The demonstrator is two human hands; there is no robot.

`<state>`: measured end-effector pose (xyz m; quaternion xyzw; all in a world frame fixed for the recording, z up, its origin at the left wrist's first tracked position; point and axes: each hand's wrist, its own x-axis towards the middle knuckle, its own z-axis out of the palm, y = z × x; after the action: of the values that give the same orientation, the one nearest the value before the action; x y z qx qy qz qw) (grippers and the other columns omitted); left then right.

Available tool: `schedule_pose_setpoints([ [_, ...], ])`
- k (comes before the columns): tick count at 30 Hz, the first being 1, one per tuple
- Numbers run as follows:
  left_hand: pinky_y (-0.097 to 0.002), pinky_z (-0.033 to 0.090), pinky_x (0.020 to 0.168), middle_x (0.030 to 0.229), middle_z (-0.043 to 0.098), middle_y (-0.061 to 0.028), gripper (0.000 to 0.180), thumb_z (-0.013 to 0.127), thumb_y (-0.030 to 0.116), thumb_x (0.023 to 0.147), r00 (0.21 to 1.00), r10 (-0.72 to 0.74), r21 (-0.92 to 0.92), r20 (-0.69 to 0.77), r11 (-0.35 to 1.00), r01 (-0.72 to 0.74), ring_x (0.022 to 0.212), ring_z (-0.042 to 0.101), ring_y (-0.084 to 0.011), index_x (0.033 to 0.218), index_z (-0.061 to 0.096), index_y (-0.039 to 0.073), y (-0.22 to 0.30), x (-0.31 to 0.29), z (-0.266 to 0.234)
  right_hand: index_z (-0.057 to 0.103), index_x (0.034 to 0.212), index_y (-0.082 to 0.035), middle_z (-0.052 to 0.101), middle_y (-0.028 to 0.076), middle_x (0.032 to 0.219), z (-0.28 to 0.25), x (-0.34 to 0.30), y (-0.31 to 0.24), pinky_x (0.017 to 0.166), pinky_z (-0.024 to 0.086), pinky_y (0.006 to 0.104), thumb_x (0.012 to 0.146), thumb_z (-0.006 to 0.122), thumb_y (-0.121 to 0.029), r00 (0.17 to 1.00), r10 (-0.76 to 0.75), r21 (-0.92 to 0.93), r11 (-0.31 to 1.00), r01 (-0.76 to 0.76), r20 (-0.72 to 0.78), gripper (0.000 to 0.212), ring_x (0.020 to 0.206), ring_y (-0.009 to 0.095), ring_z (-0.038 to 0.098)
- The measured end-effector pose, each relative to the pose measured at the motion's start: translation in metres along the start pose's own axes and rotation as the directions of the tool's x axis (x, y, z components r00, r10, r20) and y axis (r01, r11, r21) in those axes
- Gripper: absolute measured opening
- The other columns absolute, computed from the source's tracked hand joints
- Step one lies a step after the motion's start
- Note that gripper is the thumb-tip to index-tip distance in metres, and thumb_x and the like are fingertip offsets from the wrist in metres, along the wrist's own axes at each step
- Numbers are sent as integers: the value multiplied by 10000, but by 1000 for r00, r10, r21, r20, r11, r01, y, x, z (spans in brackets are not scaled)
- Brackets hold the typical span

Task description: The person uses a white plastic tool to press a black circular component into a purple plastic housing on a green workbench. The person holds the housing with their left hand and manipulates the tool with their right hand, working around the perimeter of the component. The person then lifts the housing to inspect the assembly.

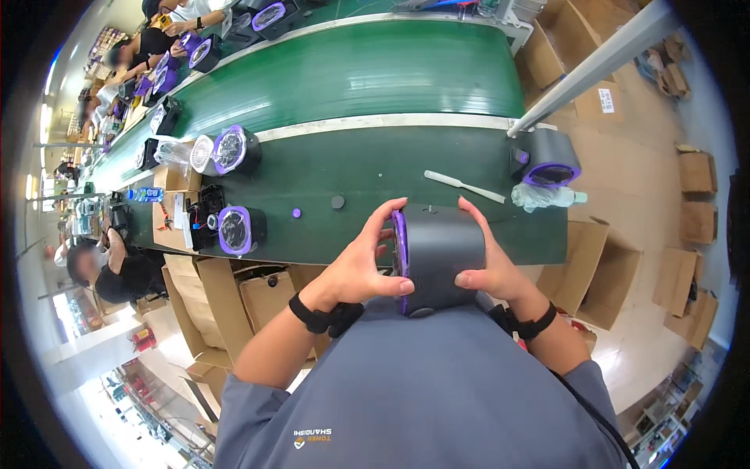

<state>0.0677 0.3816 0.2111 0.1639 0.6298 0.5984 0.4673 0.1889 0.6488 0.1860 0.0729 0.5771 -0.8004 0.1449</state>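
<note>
Close to my body, at the table's near edge, I hold a dark grey rounded housing with a purple rim (445, 254). My left hand (366, 262) grips its purple-rimmed end, with the thumb pressed on the near side. My right hand (494, 262) is closed round the opposite end, its thumb near the lower edge. Beyond it on the green table lie a white plastic spatula-like tool (465, 187), a grey round cap (337, 202) and a small purple round piece (297, 213). The inside of the held housing is turned away.
More purple-rimmed housings stand on the table, one at the near left (235, 230) and another at the right end (551, 159). A clear plastic bag (539, 197) lies by the right one. Past a pale rail runs a green conveyor belt (375, 70). Cardboard boxes (590, 270) stand beside the table.
</note>
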Motion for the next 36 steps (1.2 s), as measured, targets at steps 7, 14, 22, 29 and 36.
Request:
schedule_pose_setpoints([
  [7,-447,330,1286,1694,339,-148,1406,1016,398,688,1000,-14,-145,-19,989,11,1558,414,-301,1739,124,123,-2,-7,4,124,1748,-78,393,179,1647,3,-1,4,1283,284,436,736,963,-305,1000,-11,-3,1000,10,-19,1334,1534,318,406],
  [14,-559,281,1299,1771,158,-242,1514,1029,479,638,999,30,167,19,985,-33,1641,227,-414,1754,68,130,10,-9,-2,175,1740,-85,438,170,1616,2,1,2,1260,341,442,825,886,-371,995,98,150,984,-92,-31,1194,1502,305,450],
  [22,-630,280,1287,1746,79,-334,1512,1041,461,566,924,339,653,176,663,-367,1607,197,-555,1736,157,92,32,6,5,236,1727,-85,419,152,1687,-11,9,-2,1238,412,492,882,793,-695,913,333,473,782,-406,234,1181,1541,316,450],
  [29,-625,340,1255,1748,193,-252,1494,1012,397,647,998,60,133,1,989,-60,1605,275,-469,1764,45,174,4,5,7,-81,1762,-120,202,249,1764,-11,-3,7,1333,150,436,704,991,-549,993,-8,34,999,4,121,1567,1640,367,230],
  [36,-655,355,1226,1755,182,-251,1481,1004,393,663,993,-100,-48,57,994,103,1600,270,-510,1764,18,296,-2,6,4,-41,1767,-131,294,210,1724,-10,-3,11,1310,237,450,728,959,-234,997,8,-8,1000,-7,78,1447,1599,345,317],
])
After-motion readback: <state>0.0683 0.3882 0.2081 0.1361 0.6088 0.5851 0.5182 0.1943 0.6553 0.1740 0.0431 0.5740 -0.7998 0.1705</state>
